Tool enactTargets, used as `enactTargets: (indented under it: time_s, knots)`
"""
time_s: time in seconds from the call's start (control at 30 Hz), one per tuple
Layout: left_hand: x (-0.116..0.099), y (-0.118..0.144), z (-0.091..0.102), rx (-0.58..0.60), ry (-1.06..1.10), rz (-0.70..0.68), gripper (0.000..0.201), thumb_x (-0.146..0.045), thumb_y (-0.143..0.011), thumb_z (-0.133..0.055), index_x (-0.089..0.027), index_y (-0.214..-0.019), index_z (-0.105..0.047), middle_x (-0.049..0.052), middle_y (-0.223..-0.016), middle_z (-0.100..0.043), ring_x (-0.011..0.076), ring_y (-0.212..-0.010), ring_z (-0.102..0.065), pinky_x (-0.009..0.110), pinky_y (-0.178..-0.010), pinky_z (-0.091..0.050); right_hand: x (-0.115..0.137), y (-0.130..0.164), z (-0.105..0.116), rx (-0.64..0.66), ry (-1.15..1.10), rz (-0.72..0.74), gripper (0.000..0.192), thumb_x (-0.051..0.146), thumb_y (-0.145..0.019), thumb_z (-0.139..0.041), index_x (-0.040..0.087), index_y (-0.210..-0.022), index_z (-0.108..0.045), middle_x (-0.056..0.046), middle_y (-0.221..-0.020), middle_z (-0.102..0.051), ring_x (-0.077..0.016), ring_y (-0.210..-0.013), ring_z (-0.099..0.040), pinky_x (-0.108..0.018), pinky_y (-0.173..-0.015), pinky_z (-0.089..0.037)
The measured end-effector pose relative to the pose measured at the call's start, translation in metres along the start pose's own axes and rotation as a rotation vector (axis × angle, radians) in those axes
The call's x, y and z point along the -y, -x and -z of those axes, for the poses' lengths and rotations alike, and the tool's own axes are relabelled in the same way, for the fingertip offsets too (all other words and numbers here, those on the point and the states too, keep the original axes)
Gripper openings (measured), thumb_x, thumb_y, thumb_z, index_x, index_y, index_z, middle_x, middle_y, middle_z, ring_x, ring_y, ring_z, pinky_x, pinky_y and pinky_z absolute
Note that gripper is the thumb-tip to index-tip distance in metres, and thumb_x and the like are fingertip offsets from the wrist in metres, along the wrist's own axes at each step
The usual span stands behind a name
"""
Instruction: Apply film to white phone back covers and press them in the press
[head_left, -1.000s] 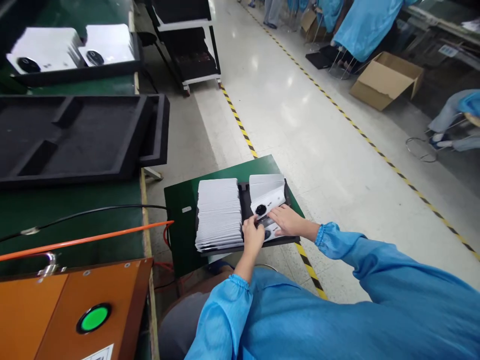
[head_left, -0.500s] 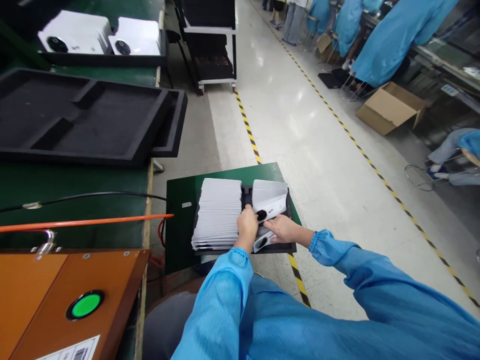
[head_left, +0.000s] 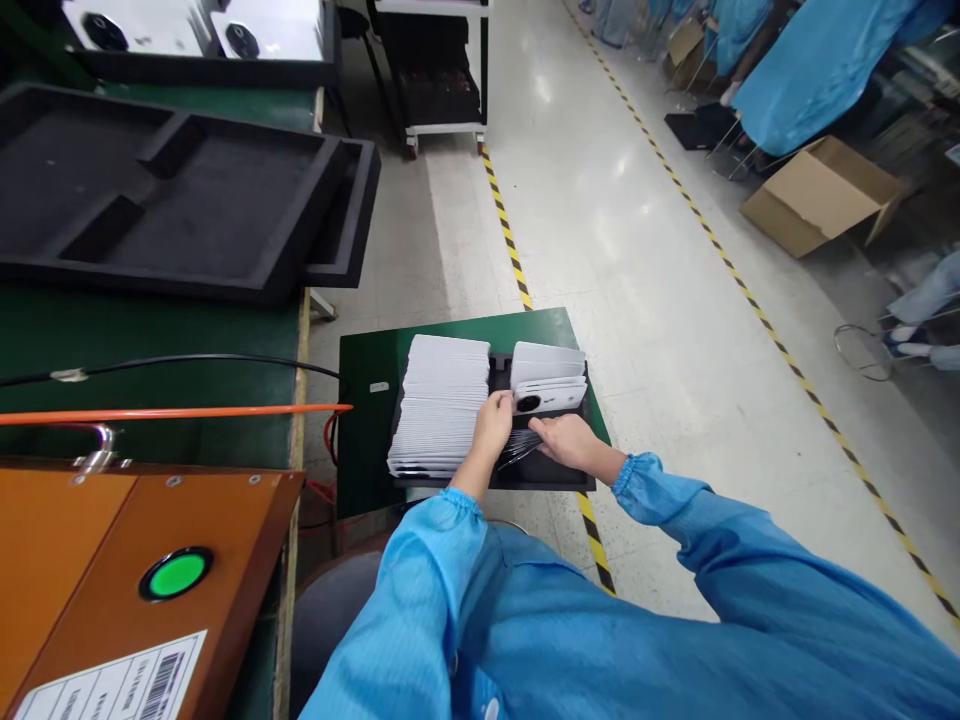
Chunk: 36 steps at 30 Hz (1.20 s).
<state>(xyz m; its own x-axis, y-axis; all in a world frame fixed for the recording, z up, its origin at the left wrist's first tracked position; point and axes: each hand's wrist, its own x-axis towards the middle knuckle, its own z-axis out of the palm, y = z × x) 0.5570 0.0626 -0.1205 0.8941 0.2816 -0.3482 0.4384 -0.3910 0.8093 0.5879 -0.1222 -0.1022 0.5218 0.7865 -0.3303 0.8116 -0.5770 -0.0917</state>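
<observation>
In the head view, a tall row of white cards (head_left: 442,420) stood just left of both hands, an orange hose (head_left: 172,412) and a black foam tray (head_left: 172,200) lay on the green table (head_left: 150,330) farther left. The left hand (head_left: 491,425) gripped the short card stack (head_left: 549,385), while the right hand (head_left: 570,440) pressed on fanned cards (head_left: 521,447) in the small black tray (head_left: 555,475). Since half a second ago, that short stack had been pushed more upright.

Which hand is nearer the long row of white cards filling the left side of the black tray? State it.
Left. The left hand lies against the long row of white cards at its right edge; the right hand is farther right, over the tray's other compartment.
</observation>
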Motion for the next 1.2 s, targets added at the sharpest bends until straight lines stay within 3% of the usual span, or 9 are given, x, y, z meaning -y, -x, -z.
enactTargets:
  time_s: [0.07, 0.2, 0.33, 0.43, 0.6, 0.8, 0.9, 1.07, 1.2]
  knots:
    - [0.005, 0.021, -0.002, -0.056, 0.062, 0.003, 0.041, -0.045, -0.102, -0.051, -0.019, -0.131, -0.059, 0.012, -0.136, -0.062, 0.0243, -0.124, -0.061, 0.049, -0.107, -0.049, 0.003, -0.001, 0.0, 0.0, -0.012, 0.0, 0.033, 0.028, -0.088, -0.065, 0.018, -0.118, -0.053, -0.01, -0.102, -0.072, -0.0246, -0.085, -0.07, -0.029, -0.069, -0.045]
    - [0.018, 0.076, -0.022, -0.158, 0.132, 0.065, 0.056, -0.042, -0.107, -0.018, -0.018, -0.15, -0.044, 0.012, -0.159, -0.045, 0.0189, -0.15, -0.037, 0.037, -0.126, -0.027, 0.006, 0.002, 0.001, -0.002, -0.039, 0.028, 0.045, 0.027, -0.086, -0.068, 0.018, -0.126, -0.051, -0.012, -0.11, -0.069, -0.0257, -0.093, -0.069, -0.031, -0.075, -0.046]
    - [0.022, 0.101, -0.049, -0.144, 0.176, 0.119, 0.06, -0.043, -0.105, -0.023, -0.015, -0.158, -0.03, 0.012, -0.165, -0.034, 0.0196, -0.154, -0.028, 0.037, -0.127, -0.023, 0.005, 0.003, 0.001, -0.003, -0.071, 0.072, 0.057, 0.03, -0.084, -0.071, 0.017, -0.134, -0.047, -0.013, -0.118, -0.067, -0.0253, -0.099, -0.068, -0.031, -0.08, -0.046]
    - [0.017, 0.091, -0.056, -0.141, 0.204, 0.114, 0.063, -0.045, -0.104, -0.024, -0.014, -0.159, -0.026, 0.012, -0.167, -0.029, 0.0195, -0.156, -0.024, 0.037, -0.128, -0.022, -0.002, -0.003, 0.001, -0.002, -0.085, 0.066, 0.047, 0.027, -0.085, -0.067, 0.016, -0.128, -0.052, -0.011, -0.109, -0.07, -0.0242, -0.093, -0.068, -0.03, -0.076, -0.046]
    - [0.01, 0.053, -0.047, -0.151, 0.243, 0.072, 0.061, -0.047, -0.106, -0.021, -0.02, -0.16, -0.025, 0.008, -0.168, -0.027, 0.0165, -0.156, -0.022, 0.032, -0.128, -0.02, -0.019, -0.019, 0.007, -0.052, -0.098, 0.039, 0.044, 0.026, -0.086, -0.065, 0.017, -0.127, -0.052, -0.011, -0.109, -0.069, -0.0257, -0.097, -0.066, -0.032, -0.08, -0.046]
    - [0.011, 0.013, -0.046, -0.114, 0.339, 0.015, 0.053, -0.05, -0.1, -0.052, -0.022, -0.145, -0.05, 0.013, -0.156, -0.046, 0.0299, -0.141, -0.047, 0.059, -0.118, -0.036, -0.022, -0.028, 0.007, -0.123, -0.087, 0.033, 0.042, 0.024, -0.082, -0.069, 0.015, -0.12, -0.054, -0.013, -0.116, -0.064, -0.0285, -0.109, -0.056, -0.038, -0.092, -0.045]
    - [0.013, 0.006, -0.043, -0.092, 0.381, -0.034, 0.049, -0.047, -0.099, -0.056, -0.023, -0.141, -0.053, 0.012, -0.153, -0.049, 0.0297, -0.138, -0.049, 0.059, -0.116, -0.038, -0.023, -0.028, 0.003, -0.15, -0.084, 0.006, 0.042, 0.024, -0.084, -0.067, 0.014, -0.123, -0.053, -0.014, -0.116, -0.061, -0.0302, -0.11, -0.053, -0.041, -0.093, -0.045]
    - [0.018, 0.007, -0.041, -0.05, 0.397, -0.036, 0.053, -0.049, -0.098, -0.055, -0.023, -0.144, -0.05, 0.012, -0.158, -0.042, 0.0317, -0.144, -0.042, 0.061, -0.119, -0.031, -0.02, -0.025, 0.001, -0.182, -0.096, 0.005, 0.058, 0.024, -0.085, -0.067, 0.016, -0.139, -0.046, -0.015, -0.123, -0.056, -0.0312, -0.115, -0.049, -0.044, -0.099, -0.043]
    - [0.019, 0.005, -0.045, -0.051, 0.416, -0.006, 0.054, -0.049, -0.098, -0.057, -0.023, -0.145, -0.05, 0.012, -0.159, -0.041, 0.0322, -0.144, -0.041, 0.062, -0.119, -0.031, -0.022, -0.015, 0.003, -0.245, -0.074, -0.041, 0.075, 0.035, -0.088, -0.066, 0.015, -0.153, -0.033, -0.02, -0.144, -0.046, -0.038, -0.132, -0.041, -0.052, -0.109, -0.035]
